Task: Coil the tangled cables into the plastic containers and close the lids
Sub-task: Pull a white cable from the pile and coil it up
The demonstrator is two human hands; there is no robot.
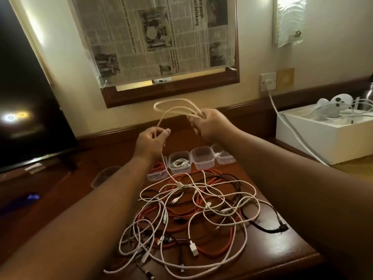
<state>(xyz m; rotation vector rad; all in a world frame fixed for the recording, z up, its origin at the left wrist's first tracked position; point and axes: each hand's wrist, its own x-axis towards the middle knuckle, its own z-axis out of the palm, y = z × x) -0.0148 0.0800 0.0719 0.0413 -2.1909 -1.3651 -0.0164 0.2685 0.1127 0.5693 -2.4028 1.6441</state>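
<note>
A white cable (175, 105) is raised above the table in two or three loops. My right hand (207, 124) grips the loops at their right end. My left hand (150, 141) pinches the same cable lower down, and its tail drops into the tangle of white, red and black cables (193, 215) on the brown table. Behind the tangle stand clear plastic containers: one holding a coiled white cable (179, 162), an empty one (202, 158), one with red cable (157, 170) partly hidden by my left wrist, and another (224, 155) at the right.
A clear lid (103, 176) lies left of the containers. A dark TV screen (26, 93) stands at the left. A white box (323, 136) with devices sits at the right, a white cord (290, 128) running to a wall socket. The table's front edge (282, 263) is near.
</note>
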